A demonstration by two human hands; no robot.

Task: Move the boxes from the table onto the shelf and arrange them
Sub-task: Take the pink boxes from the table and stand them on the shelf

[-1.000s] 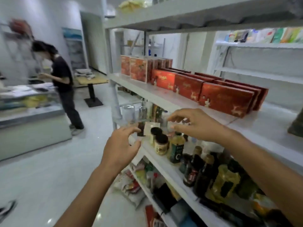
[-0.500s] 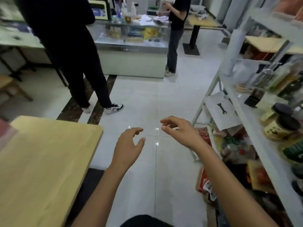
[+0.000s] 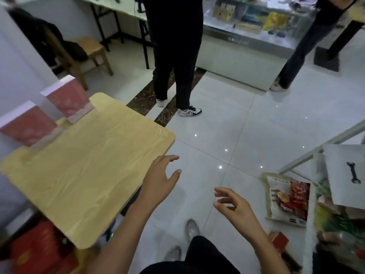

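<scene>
Two boxes (image 3: pixel 67 99) on table (image 3: pixel 94 165) — left, shelf (image 3: pixel 339 175) — right

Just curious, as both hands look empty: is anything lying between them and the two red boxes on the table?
Nothing visible does. Only bare wooden table lies between the left hand and the two red boxes standing at its far side.

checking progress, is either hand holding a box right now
No, the left hand and right hand are both empty with loose fingers, and two boxes stand on the table.
</scene>
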